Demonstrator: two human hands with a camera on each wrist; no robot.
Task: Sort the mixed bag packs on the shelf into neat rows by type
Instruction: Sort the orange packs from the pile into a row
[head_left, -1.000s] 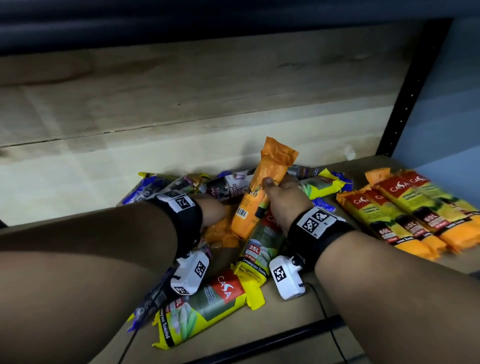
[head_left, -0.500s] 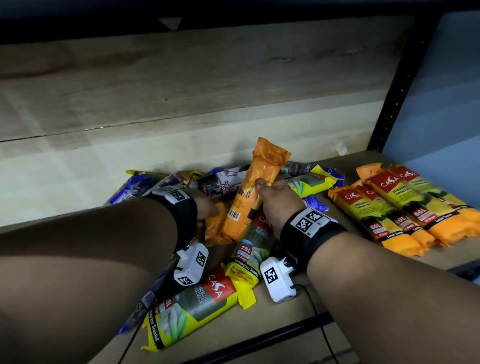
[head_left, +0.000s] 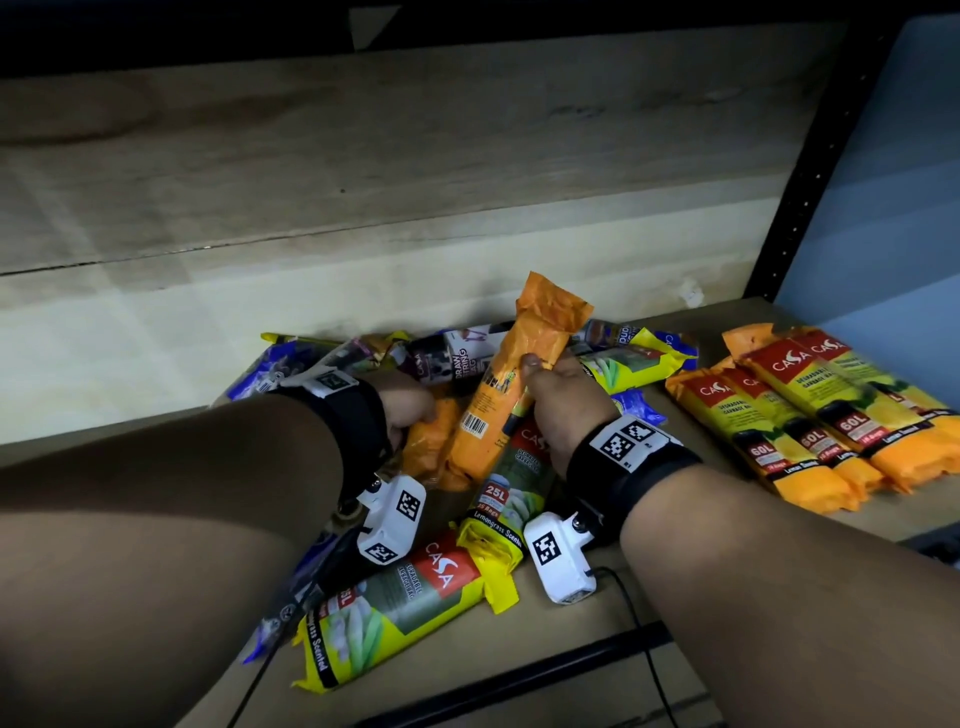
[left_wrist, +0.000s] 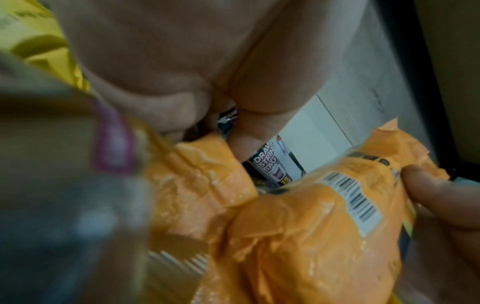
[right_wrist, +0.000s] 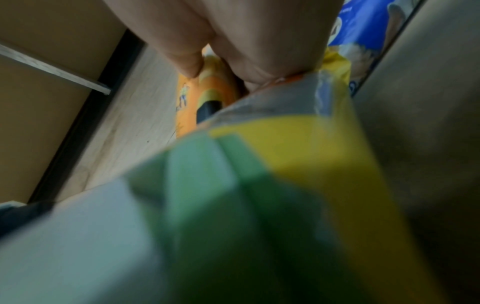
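An orange bag pack (head_left: 511, 384) stands tilted over the middle of the heap, barcode side up, its crimped top end pointing toward the back of the shelf (head_left: 571, 639). The right hand (head_left: 558, 410) grips it from the right, thumb across the front and fingers curled behind. Just to its left the left hand (head_left: 408, 402) reaches down onto a second orange pack (head_left: 428, 441) lying lower in the pile; from the wrist view its fingers (left_wrist: 249, 115) curl over that pack's end, though how firmly they grasp it I cannot tell. Under and around both lie mixed packs: a yellow-green 25L pack (head_left: 511, 493) beneath the right hand, another yellow-green pack (head_left: 400, 608) near the front edge, a black drawstring bag pack (head_left: 452, 358) behind, and blue packs (head_left: 636, 410) poking out. Well to the right, apart from the heap, a row of orange-and-yellow 60L packs (head_left: 810, 415) lies side by side.
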